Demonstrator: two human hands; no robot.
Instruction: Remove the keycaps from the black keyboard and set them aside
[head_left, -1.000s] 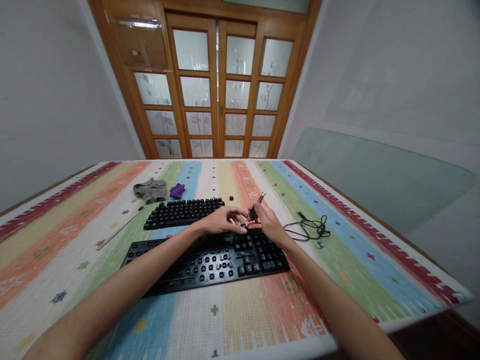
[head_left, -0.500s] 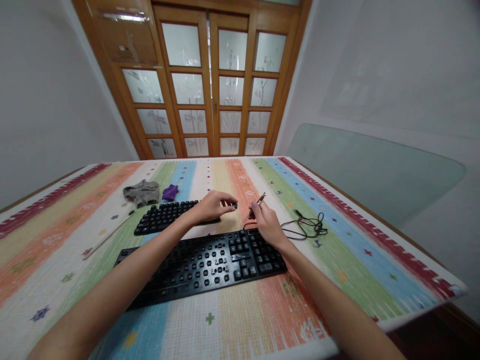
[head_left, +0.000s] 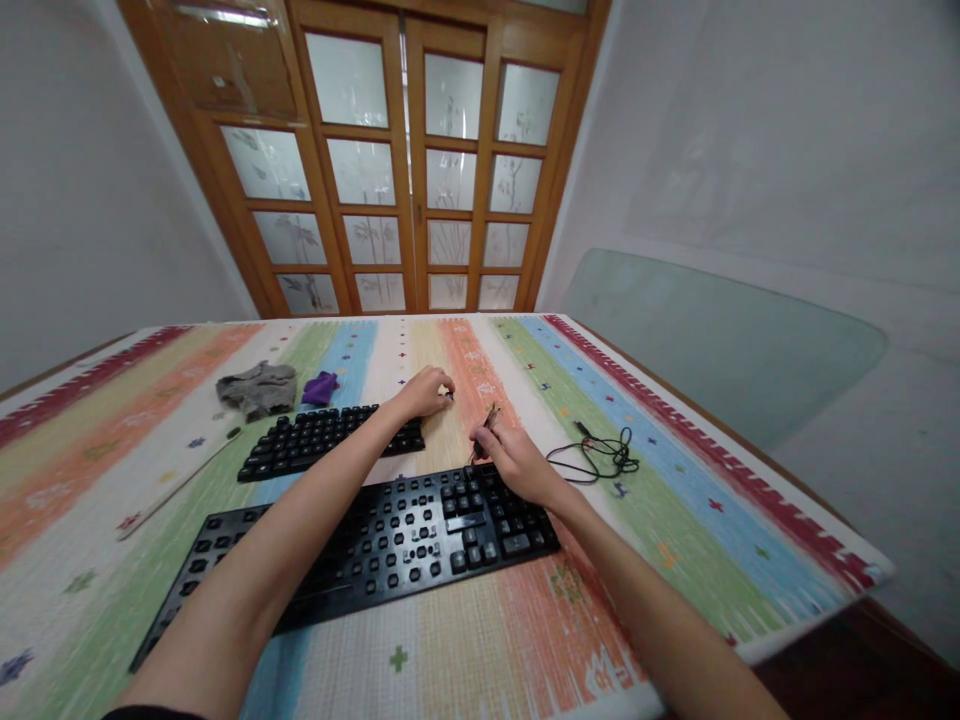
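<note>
Currently, left hand (head_left: pixel 425 393) pinching small black keycap (head_left: pixel 449 396) beyond partly bare black plastic keyboard (head_left: pixel 409 540); right hand (head_left: pixel 517 462) gripping slim dark-handled tool (head_left: pixel 490 416).

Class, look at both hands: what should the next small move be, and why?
Probably the left hand should open slightly and leave the small black piece on the cloth. That piece appears to be at its fingertips, low over the cloth near the rows of keycaps, while the right hand holds a slim tool by the keyboard.
</note>
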